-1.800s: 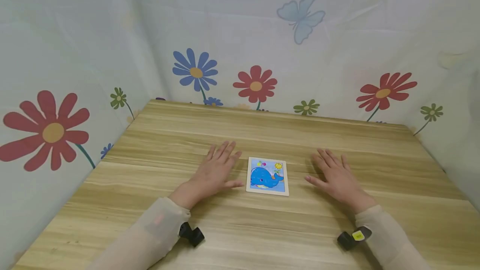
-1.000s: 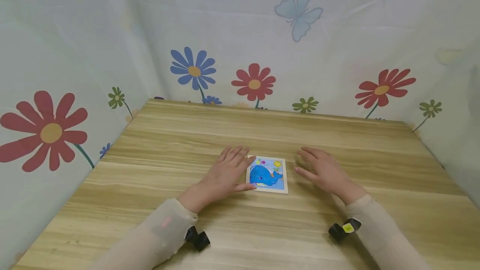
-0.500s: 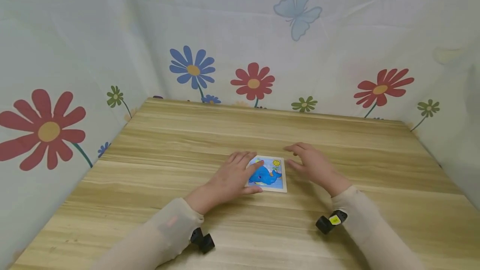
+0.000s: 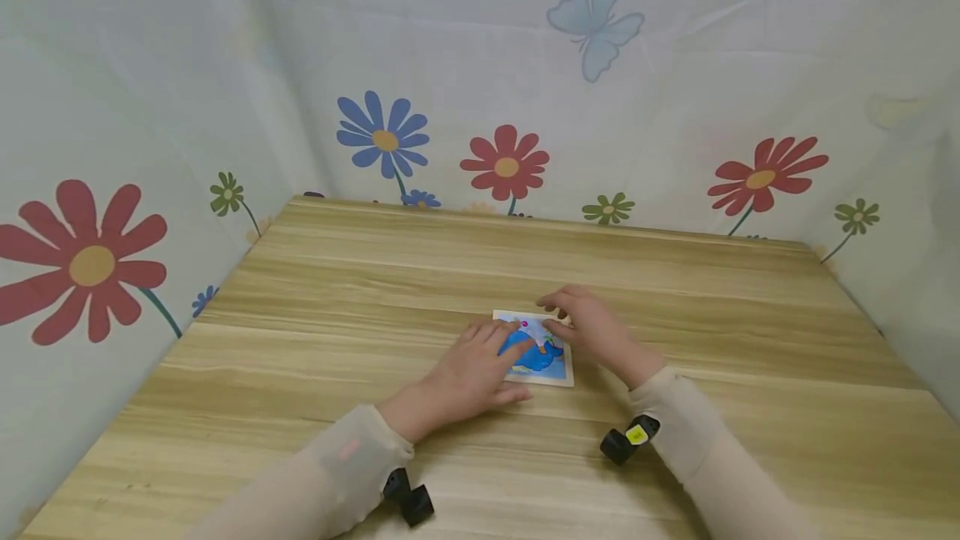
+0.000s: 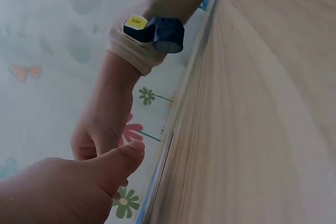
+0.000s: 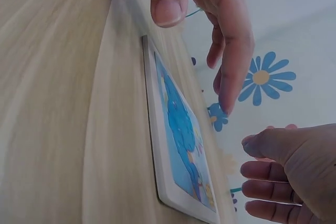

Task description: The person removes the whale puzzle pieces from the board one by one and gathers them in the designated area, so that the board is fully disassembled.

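Observation:
A small square whale picture board [image 4: 546, 365], with a pale frame like a wooden puzzle, lies flat on the table between the hands. The left hand [image 4: 467, 375] spreads over its left side, hiding part of the whale; the thumb lies near the lower edge. Over the upper right corner is the right hand [image 4: 591, 330], fingers loosely bent, covering the yellow flower. In the right wrist view, the right hand [image 6: 315, 166] and the left hand's fingers appear above the board [image 6: 181, 129], with nothing held. The left wrist view shows the left hand [image 5: 58, 187] in front of the right; the board is mostly out of view.
The wood-grain table [image 4: 375, 273] extends around the board on all sides. White cloth walls [image 4: 465, 40] printed with flowers and a butterfly stand behind and beside it. Black wrist cameras [image 4: 409, 498] sit on both sleeves near the tabletop.
Both hands have moved inward from beside the board to over it, the left from its left side, the right from its right. The board lies in nearly the same place.

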A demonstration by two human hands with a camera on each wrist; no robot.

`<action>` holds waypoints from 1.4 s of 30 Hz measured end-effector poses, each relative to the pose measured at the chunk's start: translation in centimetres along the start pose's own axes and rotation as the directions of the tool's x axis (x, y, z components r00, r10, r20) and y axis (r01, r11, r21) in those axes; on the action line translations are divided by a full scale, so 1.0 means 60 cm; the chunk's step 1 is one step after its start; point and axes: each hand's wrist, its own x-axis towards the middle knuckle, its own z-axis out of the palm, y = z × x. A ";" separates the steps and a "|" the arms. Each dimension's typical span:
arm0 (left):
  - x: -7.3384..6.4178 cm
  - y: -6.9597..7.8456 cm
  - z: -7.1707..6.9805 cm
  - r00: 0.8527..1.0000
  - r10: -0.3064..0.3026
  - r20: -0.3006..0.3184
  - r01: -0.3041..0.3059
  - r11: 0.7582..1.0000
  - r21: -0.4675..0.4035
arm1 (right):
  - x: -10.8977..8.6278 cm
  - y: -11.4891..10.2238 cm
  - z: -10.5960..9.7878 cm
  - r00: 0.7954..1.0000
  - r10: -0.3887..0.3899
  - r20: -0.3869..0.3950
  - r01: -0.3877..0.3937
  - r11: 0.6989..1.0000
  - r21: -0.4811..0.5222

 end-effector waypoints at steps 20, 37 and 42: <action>-0.010 0.013 0.021 0.999 0.050 0.010 -0.050 0.999 0.000 | 0.033 -0.020 0.041 0.999 0.002 0.033 -0.003 1.000 0.018; -0.011 0.010 0.026 0.998 0.060 0.033 -0.059 0.998 -0.029 | 0.042 -0.023 0.063 1.000 0.013 0.005 -0.013 0.999 0.047; -0.011 0.010 0.029 0.998 0.061 0.030 -0.060 0.997 -0.041 | 0.040 -0.021 0.065 1.000 0.027 -0.003 -0.026 0.996 0.080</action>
